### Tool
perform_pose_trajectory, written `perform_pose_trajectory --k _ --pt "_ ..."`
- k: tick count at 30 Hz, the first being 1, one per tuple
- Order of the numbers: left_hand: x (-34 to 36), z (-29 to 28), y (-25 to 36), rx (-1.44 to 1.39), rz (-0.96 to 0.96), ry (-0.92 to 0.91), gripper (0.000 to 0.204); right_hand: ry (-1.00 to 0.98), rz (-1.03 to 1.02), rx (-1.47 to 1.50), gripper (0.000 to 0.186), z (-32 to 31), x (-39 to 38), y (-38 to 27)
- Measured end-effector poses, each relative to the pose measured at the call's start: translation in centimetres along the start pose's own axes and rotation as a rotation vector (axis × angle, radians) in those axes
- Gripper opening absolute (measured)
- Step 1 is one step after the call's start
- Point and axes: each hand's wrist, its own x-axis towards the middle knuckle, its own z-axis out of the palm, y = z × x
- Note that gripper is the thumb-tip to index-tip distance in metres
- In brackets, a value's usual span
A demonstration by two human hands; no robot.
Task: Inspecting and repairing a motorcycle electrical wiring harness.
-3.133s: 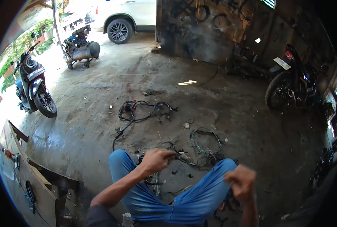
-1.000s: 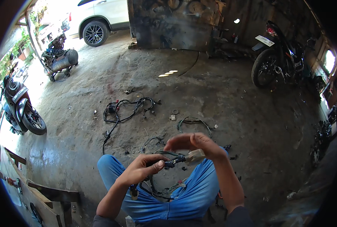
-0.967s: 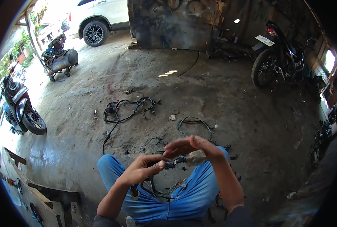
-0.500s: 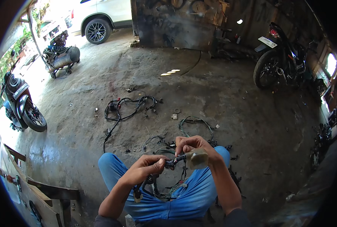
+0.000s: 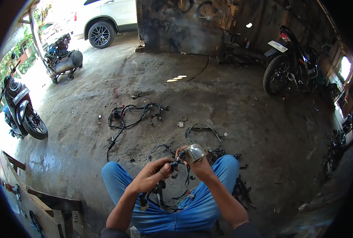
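Between my thighs I hold a black wiring harness (image 5: pixel 179 158) in front of me. My left hand (image 5: pixel 154 173) is closed, thumb and fingers pinching its near end. My right hand (image 5: pixel 200 167) closes around the harness just beyond, its fingertips partly hidden. A shiny, rounded, grey-tan piece (image 5: pixel 195 153) sits at the top of the right hand; its kind is unclear, and I cannot tell how it is attached. More of the harness, with a pale connector (image 5: pixel 144 207), hangs over my lap. Thin green and red wires (image 5: pixel 184 196) lie near my right thigh.
Another black harness (image 5: pixel 123 121) lies on the concrete floor ahead, with a green wire loop (image 5: pixel 202 129) nearer. Dark wire pieces (image 5: pixel 244 193) lie right of my knee. A wooden bench (image 5: pixel 53 200) stands at left. Motorcycles (image 5: pixel 281 71), a compressor (image 5: pixel 67 63) and a white car (image 5: pixel 109 22) stand farther off.
My right hand has turned and moved slightly left and closer to the left hand. The shiny piece has shifted up and left, tilting with it. My left hand stays closed on the harness.
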Motion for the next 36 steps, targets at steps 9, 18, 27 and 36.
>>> perform_pose_trajectory --k 9,18,27,36 --pt "2.0 1.9 -0.3 0.419 0.021 0.240 0.030 0.263 -0.181 -0.202 0.015 2.5 -0.7 1.5" --pt "4.6 0.5 -3.7 0.267 0.234 0.636 0.030 0.326 -0.118 -0.249 0.020 5.7 -3.3 -2.0" --pt "3.7 0.8 -2.3 0.738 0.345 0.476 0.031 0.297 -0.426 -0.739 0.018 2.5 -4.4 -4.9" --pt "2.9 1.0 -1.1 1.079 0.429 0.063 0.022 0.194 -0.448 -0.768 0.008 -2.1 1.8 -6.9"
